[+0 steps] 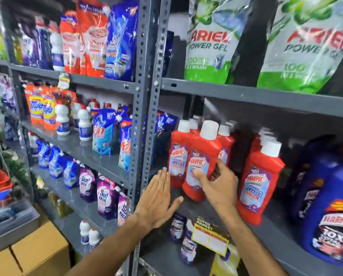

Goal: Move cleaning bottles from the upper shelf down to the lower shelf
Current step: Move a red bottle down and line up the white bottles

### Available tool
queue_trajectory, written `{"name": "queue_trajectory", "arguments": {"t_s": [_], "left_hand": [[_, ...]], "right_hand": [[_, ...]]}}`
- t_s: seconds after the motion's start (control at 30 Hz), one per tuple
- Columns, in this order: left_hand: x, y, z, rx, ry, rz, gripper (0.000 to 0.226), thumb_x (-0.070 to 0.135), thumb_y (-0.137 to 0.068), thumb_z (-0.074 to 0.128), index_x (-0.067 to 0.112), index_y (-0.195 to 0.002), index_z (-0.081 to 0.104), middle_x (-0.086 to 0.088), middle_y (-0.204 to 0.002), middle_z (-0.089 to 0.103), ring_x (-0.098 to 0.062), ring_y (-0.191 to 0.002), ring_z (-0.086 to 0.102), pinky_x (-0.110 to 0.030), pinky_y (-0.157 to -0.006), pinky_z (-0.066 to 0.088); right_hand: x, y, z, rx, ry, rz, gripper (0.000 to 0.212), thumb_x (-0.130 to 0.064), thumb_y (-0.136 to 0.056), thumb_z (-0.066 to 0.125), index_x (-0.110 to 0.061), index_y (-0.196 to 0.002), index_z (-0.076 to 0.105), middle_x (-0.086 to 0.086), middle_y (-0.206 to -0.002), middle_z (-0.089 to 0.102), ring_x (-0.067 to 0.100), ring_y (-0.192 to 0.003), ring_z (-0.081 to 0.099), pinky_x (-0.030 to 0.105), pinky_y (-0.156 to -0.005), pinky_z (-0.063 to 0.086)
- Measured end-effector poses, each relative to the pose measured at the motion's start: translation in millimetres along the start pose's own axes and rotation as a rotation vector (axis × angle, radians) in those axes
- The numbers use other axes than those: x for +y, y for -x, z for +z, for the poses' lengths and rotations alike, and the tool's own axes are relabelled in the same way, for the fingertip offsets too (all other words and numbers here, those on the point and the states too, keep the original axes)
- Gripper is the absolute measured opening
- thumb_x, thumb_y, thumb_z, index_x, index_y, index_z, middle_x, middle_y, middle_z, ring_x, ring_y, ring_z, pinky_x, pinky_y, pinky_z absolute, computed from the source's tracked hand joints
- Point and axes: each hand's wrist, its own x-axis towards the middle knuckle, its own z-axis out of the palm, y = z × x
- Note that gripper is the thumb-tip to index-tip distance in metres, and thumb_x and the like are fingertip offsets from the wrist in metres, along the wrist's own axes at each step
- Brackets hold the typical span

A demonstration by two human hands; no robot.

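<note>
Several red Harpic bottles with white caps stand on the grey middle shelf (276,234). My right hand (216,184) wraps the lower part of the front red bottle (201,156), thumb on its label and fingers behind it. Flat and open, my left hand (158,198) hovers just left of that bottle, fingertips near the neighbouring red bottle (176,156) and thumb by the shelf's front edge. Another red bottle (260,182) stands further right. On the lower shelf (158,253) stand dark Domex bottles (188,250).
A large blue Harpic jug (330,222) stands at the right end of the shelf. Green Ariel pouches (210,40) fill the shelf above. A perforated steel upright (144,116) divides the racks; the left rack holds detergent pouches. Cardboard boxes (39,253) sit low left.
</note>
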Motion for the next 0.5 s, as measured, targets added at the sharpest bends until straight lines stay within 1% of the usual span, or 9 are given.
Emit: {"name": "queue_trajectory", "arguments": {"t_s": [0.07,0.17,0.23,0.3,0.4,0.5], "left_hand": [[5.8,-9.7,3.3,-0.084,-0.011,-0.078,0.094,0.066,-0.108,0.018,-0.005,-0.163,-0.007,-0.025,-0.175,-0.008,-0.031,-0.164,-0.007,-0.04,-0.133,-0.007],[6.9,-20.3,10.6,-0.205,0.002,-0.161,0.096,0.068,-0.107,0.018,-0.006,-0.163,-0.004,-0.026,-0.176,-0.003,-0.032,-0.165,-0.003,-0.043,-0.134,-0.001],[4.2,-23.7,16.1,-0.249,0.031,-0.204,0.1,0.072,-0.105,0.017,-0.006,-0.164,-0.002,-0.025,-0.176,0.001,-0.033,-0.165,0.001,-0.044,-0.134,0.002],[0.4,-25.8,21.8,-0.263,0.045,-0.219,0.102,0.075,-0.102,0.017,-0.005,-0.165,0.003,-0.024,-0.176,0.006,-0.033,-0.164,0.005,-0.044,-0.134,0.005],[-2.7,-28.7,29.2,-0.244,0.001,-0.209,0.104,0.078,-0.1,0.013,-0.004,-0.165,0.009,-0.023,-0.175,0.014,-0.033,-0.164,0.012,-0.044,-0.134,0.008],[-4.4,-28.5,34.9,-0.22,-0.017,-0.202,0.111,0.081,-0.093,0.003,-0.003,-0.164,0.013,-0.023,-0.175,0.019,-0.032,-0.163,0.017,-0.044,-0.134,0.01]], "right_hand": [[8.8,-15.1,-2.5,-0.013,0.035,0.032,0.047,-0.05,-0.066,0.082,-0.029,-0.107,0.074,-0.014,-0.093,0.082,0.003,-0.087,0.079,0.043,-0.085,0.066],[24.2,-29.7,-2.1,-0.036,0.077,0.085,0.05,-0.047,-0.064,0.083,-0.024,-0.107,0.075,-0.008,-0.097,0.083,0.01,-0.088,0.08,0.046,-0.087,0.066],[35.1,-34.1,0.1,-0.055,0.09,0.118,0.05,-0.045,-0.063,0.085,-0.023,-0.107,0.075,-0.007,-0.098,0.083,0.011,-0.088,0.08,0.046,-0.087,0.066],[43.1,-35.3,2.3,-0.067,0.096,0.13,0.05,-0.044,-0.065,0.086,-0.023,-0.108,0.075,-0.009,-0.098,0.083,0.007,-0.088,0.08,0.045,-0.087,0.066],[49.2,-36.7,3.7,-0.056,0.084,0.128,0.05,-0.041,-0.07,0.09,-0.024,-0.115,0.075,-0.009,-0.101,0.084,0.005,-0.09,0.08,0.043,-0.088,0.067],[52.1,-34.7,4.0,-0.055,0.053,0.136,0.043,-0.037,-0.075,0.092,-0.034,-0.113,0.073,-0.013,-0.102,0.083,0.002,-0.093,0.079,0.038,-0.089,0.066]]}}
